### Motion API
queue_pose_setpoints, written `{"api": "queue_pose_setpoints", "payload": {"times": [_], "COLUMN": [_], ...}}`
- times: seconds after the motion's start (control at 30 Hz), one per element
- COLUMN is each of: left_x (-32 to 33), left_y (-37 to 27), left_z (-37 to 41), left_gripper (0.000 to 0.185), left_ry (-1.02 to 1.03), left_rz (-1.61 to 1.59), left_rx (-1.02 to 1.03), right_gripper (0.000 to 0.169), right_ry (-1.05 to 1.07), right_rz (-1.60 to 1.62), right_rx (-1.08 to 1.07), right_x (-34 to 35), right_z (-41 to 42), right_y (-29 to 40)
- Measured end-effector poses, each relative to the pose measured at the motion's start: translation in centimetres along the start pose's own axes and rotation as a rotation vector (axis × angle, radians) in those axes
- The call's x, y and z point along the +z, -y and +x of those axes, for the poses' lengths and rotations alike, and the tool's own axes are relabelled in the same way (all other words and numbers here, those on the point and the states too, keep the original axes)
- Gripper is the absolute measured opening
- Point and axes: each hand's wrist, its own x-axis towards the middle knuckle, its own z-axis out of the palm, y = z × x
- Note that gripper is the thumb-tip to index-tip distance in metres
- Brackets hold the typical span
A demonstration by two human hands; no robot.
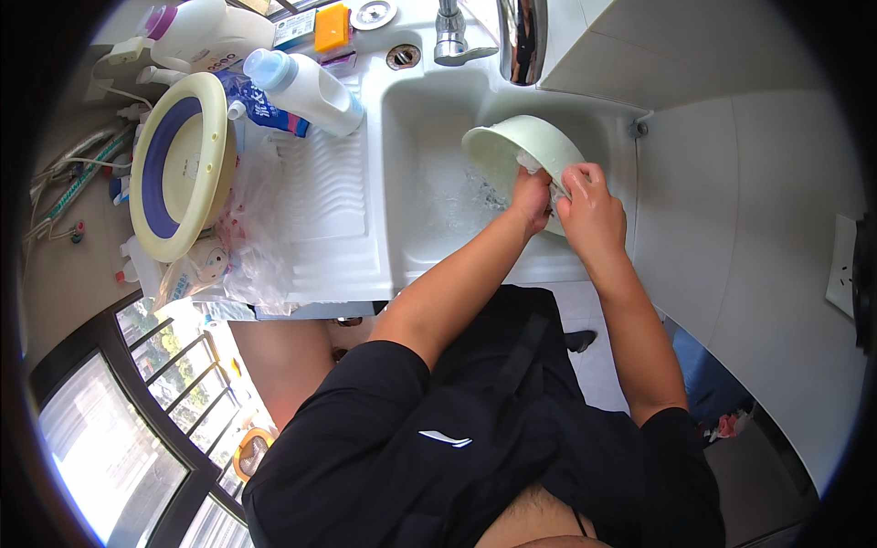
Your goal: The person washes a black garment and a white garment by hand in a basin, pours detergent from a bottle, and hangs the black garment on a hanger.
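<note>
A pale green plastic basin (541,140) is tilted on its side over the white sink (428,144), its mouth facing left and down. My right hand (595,212) grips its near right rim, wet across the knuckles. Inside the mouth is my left hand (533,198), closed against a bunched white cloth (528,162) that shows on both sides of the hand. The left fingertips are hidden by the hand itself and the basin. Churning water (479,195) lies in the sink under the basin's mouth.
Left of the sink, a ribbed drainboard (329,198) bears a white detergent bottle (312,89), a crumpled plastic bag (257,226) and a collapsible cream-and-purple basin (181,168). Behind the sink stands a chrome faucet (453,41). A tiled wall (692,178) closes the right side.
</note>
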Motion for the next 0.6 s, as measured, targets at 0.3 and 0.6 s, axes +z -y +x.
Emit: {"api": "queue_pose_setpoints", "payload": {"times": [0.3, 0.6], "left_x": [1.3, -5.0], "left_y": [-1.0, -2.4], "left_z": [-3.8, -1.6], "left_gripper": [0.052, 0.065], "left_ry": [0.34, -0.407], "left_rz": [-0.56, 1.404], "left_rx": [-0.221, 0.149], "right_gripper": [0.015, 0.012], "right_ry": [-0.159, 0.204], "right_rz": [-0.135, 0.721], "right_rx": [-0.208, 0.381], "right_x": [-3.8, 10.8], "right_z": [-3.4, 1.9], "right_y": [2.6, -6.4]}}
